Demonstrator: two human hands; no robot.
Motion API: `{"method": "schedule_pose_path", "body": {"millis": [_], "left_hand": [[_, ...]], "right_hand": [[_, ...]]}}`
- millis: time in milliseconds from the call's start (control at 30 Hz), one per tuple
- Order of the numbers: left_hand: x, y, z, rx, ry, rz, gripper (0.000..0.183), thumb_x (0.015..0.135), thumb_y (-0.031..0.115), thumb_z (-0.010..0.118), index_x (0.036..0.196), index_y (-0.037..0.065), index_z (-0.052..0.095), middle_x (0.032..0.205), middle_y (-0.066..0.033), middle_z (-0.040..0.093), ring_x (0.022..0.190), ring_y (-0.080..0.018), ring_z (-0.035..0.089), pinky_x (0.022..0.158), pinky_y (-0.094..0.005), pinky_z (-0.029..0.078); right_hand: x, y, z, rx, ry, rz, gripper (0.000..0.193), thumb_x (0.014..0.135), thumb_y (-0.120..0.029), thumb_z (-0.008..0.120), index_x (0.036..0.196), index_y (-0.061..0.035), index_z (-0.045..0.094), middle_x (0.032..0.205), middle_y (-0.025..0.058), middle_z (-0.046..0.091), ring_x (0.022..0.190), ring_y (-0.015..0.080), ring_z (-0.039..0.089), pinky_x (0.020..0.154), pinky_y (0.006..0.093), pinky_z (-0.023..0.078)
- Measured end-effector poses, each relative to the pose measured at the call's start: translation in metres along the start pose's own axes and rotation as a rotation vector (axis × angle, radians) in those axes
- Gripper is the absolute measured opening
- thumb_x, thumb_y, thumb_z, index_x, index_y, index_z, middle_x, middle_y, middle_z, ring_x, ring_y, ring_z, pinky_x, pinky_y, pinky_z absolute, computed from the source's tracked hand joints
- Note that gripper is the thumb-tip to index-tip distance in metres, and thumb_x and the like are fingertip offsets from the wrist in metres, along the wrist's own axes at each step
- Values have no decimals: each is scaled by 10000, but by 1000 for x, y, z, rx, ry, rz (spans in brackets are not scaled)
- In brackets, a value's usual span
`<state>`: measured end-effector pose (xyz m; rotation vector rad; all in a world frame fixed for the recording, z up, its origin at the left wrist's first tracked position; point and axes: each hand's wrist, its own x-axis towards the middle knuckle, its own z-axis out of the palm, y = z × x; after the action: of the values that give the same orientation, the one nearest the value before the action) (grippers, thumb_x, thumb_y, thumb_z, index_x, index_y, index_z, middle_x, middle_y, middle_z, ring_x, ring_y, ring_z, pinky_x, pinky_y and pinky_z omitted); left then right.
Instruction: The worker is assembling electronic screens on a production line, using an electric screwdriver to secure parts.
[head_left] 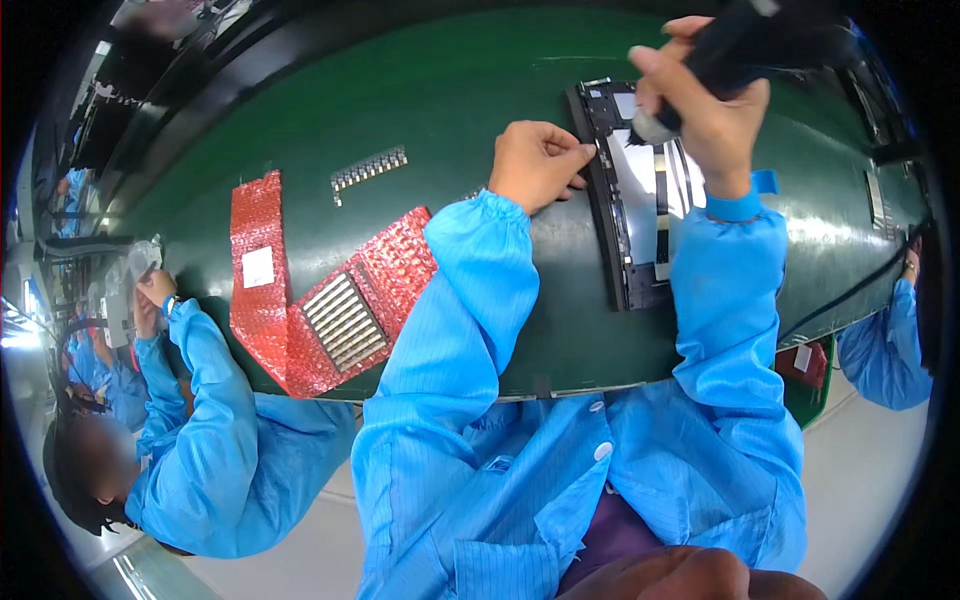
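A flat black-framed device (613, 220) with shiny white and silver panels lies on the green table, right of centre. My left hand (540, 165) is closed in a pinch, its fingertips at the frame's left edge; whether something small sits between them is hidden. Above the device's far part, my right hand (705, 105) is wrapped around a thick black handheld tool (755, 45). The tool's pale rounded end has a dark, bristle-like tip and points down left toward the panels. Its far end is blurred and dark.
Red bubble wrap (258, 325) lies on the left of the table, bearing a tray of silver strips (345, 322). Beyond it is a strip of small parts (370, 172). A person in blue (215, 440) works at left; another sleeve (885, 350) shows at right, near a dark cable (845, 300).
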<state>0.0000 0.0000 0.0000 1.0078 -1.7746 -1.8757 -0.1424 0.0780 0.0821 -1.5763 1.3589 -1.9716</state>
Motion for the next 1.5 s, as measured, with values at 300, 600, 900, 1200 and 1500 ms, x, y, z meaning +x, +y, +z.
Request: {"method": "schedule_pose_path", "body": {"millis": [300, 600, 900, 1200, 1500], "left_hand": [[-4, 2, 2, 63, 43, 14, 190, 778, 94, 676, 841, -78, 622, 716, -114, 653, 598, -149, 654, 455, -240, 524], [-73, 4, 38, 701, 121, 712, 216, 741, 98, 687, 903, -29, 625, 832, -125, 637, 766, -241, 648, 634, -347, 519], [-101, -13, 75, 955, -52, 1000, 304, 697, 122, 712, 956, 6, 603, 1037, -165, 591, 1035, -331, 563, 888, -442, 452], [70, 23, 36, 1044, 317, 943, 179, 762, 193, 642, 831, 31, 607, 897, -140, 588, 799, -356, 583, 680, -426, 477], [122, 61, 12, 1442, 334, 347, 235, 752, 226, 633, 879, 31, 663, 957, -168, 632, 889, -331, 611, 787, -425, 494]], "right_hand": [[-43, -42, -52, 96, 87, 74, 328, 760, 12, 671, 1043, -24, 509, 622, 41, 543, 515, 123, 533, 511, 241, 433], [-85, -54, -79, 159, 74, 283, 417, 695, -35, 728, 1009, -17, 455, 588, 43, 539, 488, 116, 524, 465, 230, 418], [-97, -56, -82, 364, -43, 430, 436, 672, 48, 676, 961, -9, 354, 539, 73, 516, 451, 142, 523, 424, 249, 415], [-96, -47, -72, 437, -141, 622, 428, 683, 74, 703, 1002, -7, 430, 610, 76, 560, 513, 123, 557, 455, 242, 425], [-93, -33, -67, 440, -158, 481, 309, 714, -68, 742, 930, -12, 529, 619, 17, 558, 482, 77, 532, 441, 230, 416]]}}
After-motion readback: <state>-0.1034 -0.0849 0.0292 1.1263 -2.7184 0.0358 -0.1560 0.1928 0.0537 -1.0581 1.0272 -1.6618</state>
